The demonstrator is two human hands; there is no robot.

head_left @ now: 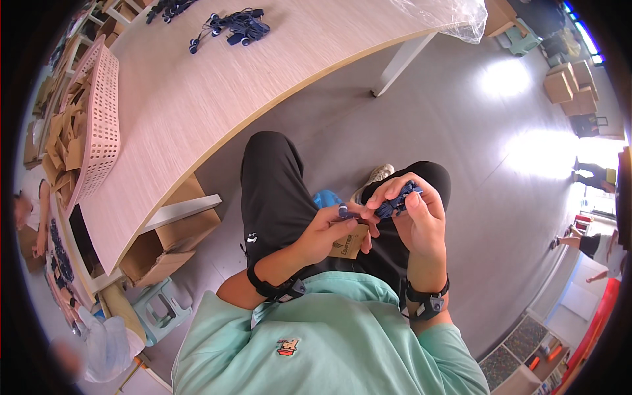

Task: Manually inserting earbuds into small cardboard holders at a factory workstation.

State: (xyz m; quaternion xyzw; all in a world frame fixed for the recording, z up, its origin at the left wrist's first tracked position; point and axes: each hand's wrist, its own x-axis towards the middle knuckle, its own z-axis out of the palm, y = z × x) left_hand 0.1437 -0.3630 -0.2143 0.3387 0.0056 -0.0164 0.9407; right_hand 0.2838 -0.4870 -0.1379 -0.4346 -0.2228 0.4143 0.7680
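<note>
Over my lap, my right hand is closed round a coiled bundle of dark blue earphones. My left hand, close beside it, pinches a dark blue earbud between thumb and fingers. Whether that earbud's wire runs into the bundle is hard to make out. Below the fingers a small brown cardboard box shows, touching or just under my left hand. The left fingers partly hide it, so I cannot tell what supports it.
Bundled dark blue earphones lie on the wooden table ahead. A pink basket of flat cardboard pieces stands at the left. Beneath the table are an open carton and a pale green stool. Other people sit or stand at both sides.
</note>
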